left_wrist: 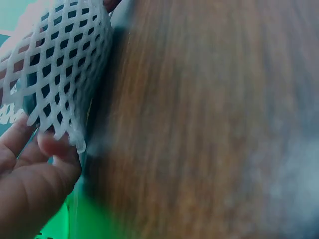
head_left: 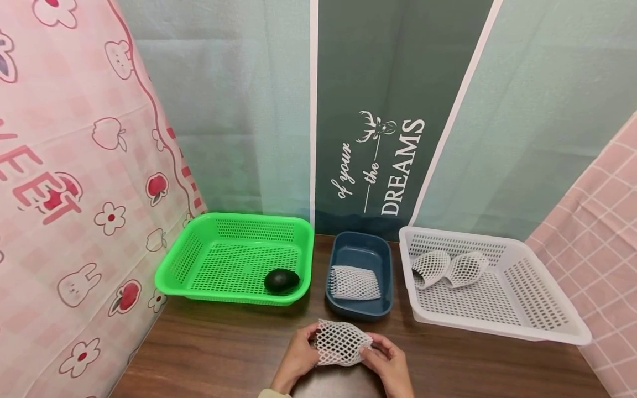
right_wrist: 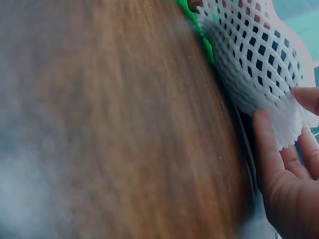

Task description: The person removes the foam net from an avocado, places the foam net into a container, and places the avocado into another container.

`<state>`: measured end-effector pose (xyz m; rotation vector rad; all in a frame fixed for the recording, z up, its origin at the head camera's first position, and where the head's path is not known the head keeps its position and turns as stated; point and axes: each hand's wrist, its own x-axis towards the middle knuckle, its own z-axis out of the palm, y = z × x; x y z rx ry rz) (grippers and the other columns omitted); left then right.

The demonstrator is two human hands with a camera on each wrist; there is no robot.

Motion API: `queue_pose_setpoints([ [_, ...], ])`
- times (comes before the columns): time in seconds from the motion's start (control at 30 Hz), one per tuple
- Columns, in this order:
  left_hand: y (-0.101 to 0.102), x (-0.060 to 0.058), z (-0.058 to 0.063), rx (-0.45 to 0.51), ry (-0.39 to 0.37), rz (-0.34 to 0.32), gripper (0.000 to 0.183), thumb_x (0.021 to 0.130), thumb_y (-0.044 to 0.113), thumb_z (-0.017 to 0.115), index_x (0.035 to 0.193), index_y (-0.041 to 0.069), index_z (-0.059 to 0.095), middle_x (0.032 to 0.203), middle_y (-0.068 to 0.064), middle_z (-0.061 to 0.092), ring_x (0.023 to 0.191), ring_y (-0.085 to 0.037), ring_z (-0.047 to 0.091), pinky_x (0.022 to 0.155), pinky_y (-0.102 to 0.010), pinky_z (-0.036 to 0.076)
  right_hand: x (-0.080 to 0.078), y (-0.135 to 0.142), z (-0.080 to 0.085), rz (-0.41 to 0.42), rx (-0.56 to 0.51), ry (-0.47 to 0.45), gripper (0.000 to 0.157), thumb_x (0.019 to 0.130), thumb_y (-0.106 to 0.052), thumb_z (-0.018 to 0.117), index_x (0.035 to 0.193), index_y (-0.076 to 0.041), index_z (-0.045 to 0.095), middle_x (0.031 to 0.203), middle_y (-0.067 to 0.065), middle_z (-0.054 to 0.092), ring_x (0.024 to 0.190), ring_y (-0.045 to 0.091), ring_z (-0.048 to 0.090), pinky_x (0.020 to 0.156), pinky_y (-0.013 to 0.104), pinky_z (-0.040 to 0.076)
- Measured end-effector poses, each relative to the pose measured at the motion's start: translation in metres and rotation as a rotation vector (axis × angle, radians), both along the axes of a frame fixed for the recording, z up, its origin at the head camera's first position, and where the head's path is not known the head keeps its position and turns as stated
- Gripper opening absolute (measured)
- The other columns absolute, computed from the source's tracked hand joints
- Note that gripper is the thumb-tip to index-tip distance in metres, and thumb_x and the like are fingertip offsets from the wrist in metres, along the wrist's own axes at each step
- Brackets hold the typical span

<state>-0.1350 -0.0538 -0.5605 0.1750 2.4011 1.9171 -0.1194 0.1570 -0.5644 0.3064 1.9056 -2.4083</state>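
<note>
Low over the near part of the table, a white foam net sleeve [head_left: 342, 344] is held between both hands. It bulges in the middle, and dark patches show through its mesh; I cannot tell what is inside. My left hand [head_left: 301, 354] grips its left end, with the thumb and fingers at the cut edge [left_wrist: 60, 130]. Its narrower right end is pinched by my right hand [head_left: 385, 362], whose thumb and fingers lie on opposite sides of the mesh in the right wrist view. Just beyond the hands, a flattened foam net [head_left: 355, 283] lies in a blue tray [head_left: 360, 243].
On the left stands a green basket [head_left: 239, 217] with a black, avocado-like oval fruit [head_left: 281, 281] inside. The white basket [head_left: 502, 330] on the right holds two net-covered pieces [head_left: 432, 267]; a dark end shows in one. Cloths hang behind and on both sides of the brown table [head_left: 219, 348].
</note>
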Motion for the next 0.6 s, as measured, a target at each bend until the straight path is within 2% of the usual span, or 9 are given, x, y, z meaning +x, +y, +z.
queue_pose_setpoints([
  [0.23,-0.002,0.001,0.001,-0.056,-0.006,0.019,0.065,0.056,-0.020,0.051,0.118,-0.009,0.062,0.098,-0.007,0.065,0.092,-0.019,0.056,0.081,-0.023,0.043,0.002,0.001,0.001,-0.042,0.054,-0.010,0.024,0.079,0.007,0.072,0.100,0.010,0.062,0.087,0.012,0.065,0.076,0.013,0.066,0.067,0.031,0.057],
  [0.47,-0.010,0.001,0.003,-0.052,-0.013,0.006,0.060,0.056,-0.015,0.060,0.115,-0.009,0.064,0.098,-0.006,0.066,0.093,-0.021,0.057,0.081,-0.026,0.044,0.003,0.005,0.002,-0.041,0.081,0.005,0.027,0.080,0.008,0.072,0.104,0.015,0.060,0.088,0.014,0.065,0.074,0.014,0.066,0.066,0.032,0.057],
  [0.6,-0.014,0.000,0.004,-0.008,-0.020,-0.018,0.055,0.058,-0.010,0.069,0.113,-0.003,0.067,0.095,-0.003,0.065,0.089,-0.019,0.057,0.077,-0.026,0.045,0.003,0.010,0.002,-0.052,0.097,0.002,0.029,0.082,0.006,0.072,0.106,0.015,0.058,0.088,0.013,0.064,0.073,0.013,0.065,0.064,0.031,0.057],
])
